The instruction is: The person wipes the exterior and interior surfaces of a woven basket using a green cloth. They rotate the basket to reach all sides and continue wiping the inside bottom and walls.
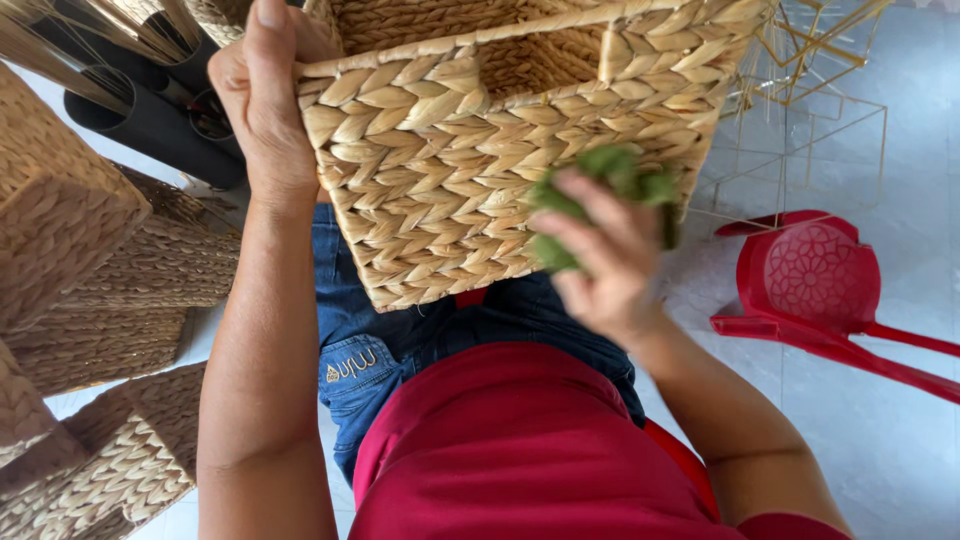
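Woven basket (470, 160) tilted on the person's lap, near side facing up. Left hand (265, 110) clamps its left rim; right hand (600, 255) presses a green scouring pad (600, 185) against the side's right edge, apparently mid-scrub. Next stroke likely needs steady bracing, firm pressure.
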A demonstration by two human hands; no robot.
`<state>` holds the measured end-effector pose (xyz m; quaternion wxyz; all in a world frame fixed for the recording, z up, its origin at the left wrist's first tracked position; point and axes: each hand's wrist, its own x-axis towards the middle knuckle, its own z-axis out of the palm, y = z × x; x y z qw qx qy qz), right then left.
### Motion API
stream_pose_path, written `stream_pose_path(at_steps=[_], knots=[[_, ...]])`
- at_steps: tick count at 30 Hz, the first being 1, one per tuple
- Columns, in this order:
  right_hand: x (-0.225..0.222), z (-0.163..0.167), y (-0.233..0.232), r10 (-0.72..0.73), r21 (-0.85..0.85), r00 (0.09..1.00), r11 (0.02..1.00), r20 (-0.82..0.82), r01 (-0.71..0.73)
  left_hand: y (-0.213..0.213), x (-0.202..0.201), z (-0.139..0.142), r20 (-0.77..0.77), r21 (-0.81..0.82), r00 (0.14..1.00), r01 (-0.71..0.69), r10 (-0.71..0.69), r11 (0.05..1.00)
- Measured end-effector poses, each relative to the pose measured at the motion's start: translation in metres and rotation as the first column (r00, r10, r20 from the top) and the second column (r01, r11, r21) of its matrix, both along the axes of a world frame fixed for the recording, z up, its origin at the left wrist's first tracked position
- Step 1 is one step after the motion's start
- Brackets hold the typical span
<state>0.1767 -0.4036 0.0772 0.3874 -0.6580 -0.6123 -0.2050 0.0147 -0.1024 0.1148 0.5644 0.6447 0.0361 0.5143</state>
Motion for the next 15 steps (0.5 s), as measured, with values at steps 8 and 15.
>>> stream_pose_path(at_steps=[8, 15], knots=[[-0.127, 0.022, 0.072, 0.484, -0.174, 0.869, 0.869, 0.108, -0.462, 0.005, -0.002, 0.006, 0.048, -0.013, 0.998, 0.046, -0.046, 0.999], [-0.053, 0.007, 0.057, 0.421, 0.01, 0.889, 0.903, 0.18, -0.429, 0.003, -0.005, 0.0, -0.001, 0.002, 1.0, 0.02, -0.02, 1.0]])
